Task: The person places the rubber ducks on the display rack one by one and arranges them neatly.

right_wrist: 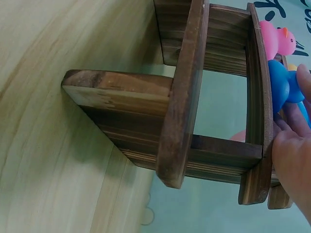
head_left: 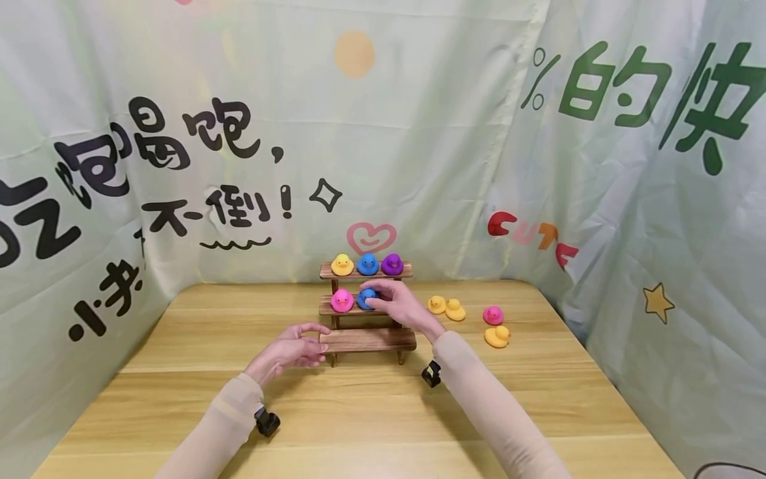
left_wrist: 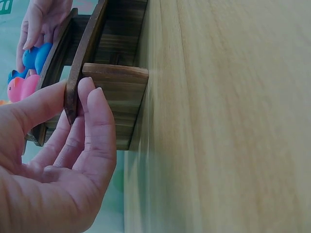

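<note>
A three-tier wooden display stand [head_left: 368, 340] faces me on the table, its lowest shelf bare. My left hand [head_left: 296, 347] grips the left end of that shelf, thumb above and fingers below in the left wrist view. On the middle shelf, my right hand [head_left: 397, 305] holds a blue rubber duck [right_wrist: 278, 87] between thumb and fingers. Beside it sits a pink rubber duck [head_left: 342, 300]. Along the top shelf stand a yellow duck [head_left: 342, 265], another blue duck [head_left: 368, 265] and a purple duck [head_left: 392, 265].
Right of the stand, two yellow ducks [head_left: 455, 310] lie close together. Farther right are a pink duck [head_left: 493, 315] and an orange-yellow duck [head_left: 497, 337]. A printed fabric backdrop [head_left: 419, 166] surrounds the wooden table [head_left: 335, 426] at the back and sides.
</note>
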`<state>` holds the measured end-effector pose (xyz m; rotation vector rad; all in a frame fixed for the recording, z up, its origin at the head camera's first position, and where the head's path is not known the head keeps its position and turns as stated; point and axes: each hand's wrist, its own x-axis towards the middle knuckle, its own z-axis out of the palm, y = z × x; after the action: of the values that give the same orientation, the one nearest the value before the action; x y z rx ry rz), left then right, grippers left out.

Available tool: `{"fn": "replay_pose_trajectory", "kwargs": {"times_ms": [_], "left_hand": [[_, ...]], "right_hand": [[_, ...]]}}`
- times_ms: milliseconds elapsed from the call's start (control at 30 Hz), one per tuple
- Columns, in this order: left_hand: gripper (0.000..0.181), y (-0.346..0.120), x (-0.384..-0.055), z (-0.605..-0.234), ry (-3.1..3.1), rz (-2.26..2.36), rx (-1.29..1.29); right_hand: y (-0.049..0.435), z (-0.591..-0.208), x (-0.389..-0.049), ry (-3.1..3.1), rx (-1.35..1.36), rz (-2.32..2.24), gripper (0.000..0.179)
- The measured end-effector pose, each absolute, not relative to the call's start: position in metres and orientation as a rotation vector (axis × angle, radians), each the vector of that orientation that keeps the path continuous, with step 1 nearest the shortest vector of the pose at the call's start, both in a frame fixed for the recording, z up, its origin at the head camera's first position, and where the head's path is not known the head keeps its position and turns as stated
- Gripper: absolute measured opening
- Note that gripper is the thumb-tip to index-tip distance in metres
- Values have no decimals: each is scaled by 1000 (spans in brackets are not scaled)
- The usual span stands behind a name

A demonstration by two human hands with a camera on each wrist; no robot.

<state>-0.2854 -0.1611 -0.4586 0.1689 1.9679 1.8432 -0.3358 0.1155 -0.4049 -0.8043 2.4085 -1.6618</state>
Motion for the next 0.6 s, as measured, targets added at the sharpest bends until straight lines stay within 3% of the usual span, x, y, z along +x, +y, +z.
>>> {"fn": "replay_pose_trajectory", "kwargs": {"times_ms": [600], "left_hand": [[51, -162, -286, -460, 1978, 1840, 158]], "right_hand": [[114, -403, -334, 2416, -819, -1627, 31]]}}
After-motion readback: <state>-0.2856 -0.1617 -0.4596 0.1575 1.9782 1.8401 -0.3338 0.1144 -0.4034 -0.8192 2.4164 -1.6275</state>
